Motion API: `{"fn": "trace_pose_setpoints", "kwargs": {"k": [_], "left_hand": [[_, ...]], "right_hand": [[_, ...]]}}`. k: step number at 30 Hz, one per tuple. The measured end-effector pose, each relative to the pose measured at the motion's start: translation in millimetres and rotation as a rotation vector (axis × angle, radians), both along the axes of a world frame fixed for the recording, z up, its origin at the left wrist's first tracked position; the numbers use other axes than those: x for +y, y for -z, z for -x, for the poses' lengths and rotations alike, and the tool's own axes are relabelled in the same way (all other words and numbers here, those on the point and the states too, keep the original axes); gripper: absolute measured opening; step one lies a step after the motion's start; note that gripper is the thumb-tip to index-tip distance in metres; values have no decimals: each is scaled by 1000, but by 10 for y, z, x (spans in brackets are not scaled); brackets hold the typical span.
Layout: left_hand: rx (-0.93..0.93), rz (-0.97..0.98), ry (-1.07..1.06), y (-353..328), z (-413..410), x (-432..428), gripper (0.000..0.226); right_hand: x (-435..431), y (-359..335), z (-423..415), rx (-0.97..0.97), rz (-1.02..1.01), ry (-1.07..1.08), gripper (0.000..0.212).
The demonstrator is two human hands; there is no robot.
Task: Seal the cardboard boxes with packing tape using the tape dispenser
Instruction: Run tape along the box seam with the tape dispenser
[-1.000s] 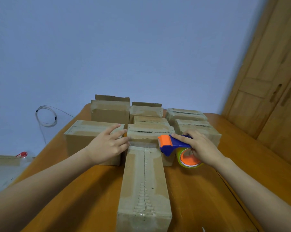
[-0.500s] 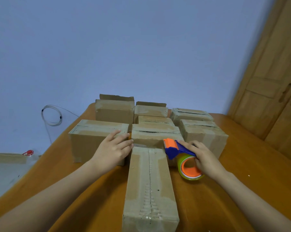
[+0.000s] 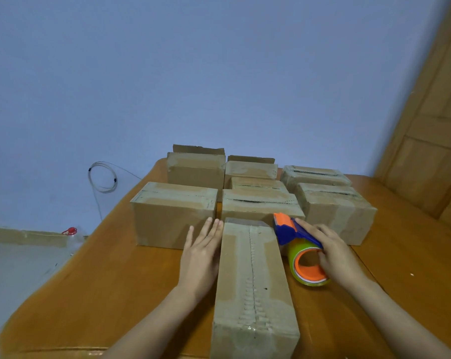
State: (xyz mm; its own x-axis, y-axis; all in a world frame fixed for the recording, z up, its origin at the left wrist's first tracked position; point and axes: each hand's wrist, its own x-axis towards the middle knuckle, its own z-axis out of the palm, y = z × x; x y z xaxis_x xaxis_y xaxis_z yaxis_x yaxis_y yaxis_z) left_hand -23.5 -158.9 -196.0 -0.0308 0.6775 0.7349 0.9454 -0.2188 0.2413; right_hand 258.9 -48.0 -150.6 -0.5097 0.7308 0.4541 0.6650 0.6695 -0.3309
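A long, narrow cardboard box (image 3: pixel 252 281) is seen lying on an orange-brown wooden table (image 3: pixel 115 281), directly in front of the camera wearer. Its long axis runs straight away from the viewer, with the near end at the bottom edge of the view and the far end touching a cluster of other boxes. A centre seam runs along its top from end to end, and worn tape residue is visible around it.

The left hand (image 3: pixel 201 257) is laid flat against the box's left side near the far end, with the fingers straight and held close together.

A tape dispenser (image 3: pixel 296 244) is gripped by the right hand (image 3: pixel 335 257) just beside the box's right side. Its blue handle and orange head point away and leftward, towards the box's far right corner, while the roll with its orange core faces the viewer. The fingers are curled around the handle and roll.

Seven more boxes (image 3: pixel 175 213) are grouped behind, some with slits open along their tops. A coiled cable (image 3: pixel 102 177) hangs on the blue wall (image 3: pixel 193 73). A wooden door (image 3: pixel 431 156) is seen at the right.
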Motion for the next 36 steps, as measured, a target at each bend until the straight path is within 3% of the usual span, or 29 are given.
{"fn": "trace_pose_setpoints", "kwargs": {"k": [5,9,12,16,18,22,26,30,36], "left_hand": [[-205,235,-10,-155,-81,-64,64],[-90,400,-95,-142,-48,-173,55],[-176,415,-130,-266,-12,-238,52],[-409,313,-94,-887,-80,-362,40],[-421,361,-72,-1195,-190,-449,35],[-68,643,-89,-1522,-553,-585,37],[297,826,-275,-1364,-836,-567,67],[367,891,-340,-1181,-799,-617,69],[309,749,-205,-1138,-513,-786,64]], "right_hand": [[-36,59,8,23,20,28,88],[-85,49,23,41,10,36,89],[-135,9,11,22,0,67,88],[-234,6,30,15,-2,110,86],[-306,22,65,28,-2,137,86],[-523,77,229,60,-49,188,88],[-750,158,455,106,-54,191,90],[-1005,250,608,149,5,229,84],[-1241,297,697,127,12,275,80]]}}
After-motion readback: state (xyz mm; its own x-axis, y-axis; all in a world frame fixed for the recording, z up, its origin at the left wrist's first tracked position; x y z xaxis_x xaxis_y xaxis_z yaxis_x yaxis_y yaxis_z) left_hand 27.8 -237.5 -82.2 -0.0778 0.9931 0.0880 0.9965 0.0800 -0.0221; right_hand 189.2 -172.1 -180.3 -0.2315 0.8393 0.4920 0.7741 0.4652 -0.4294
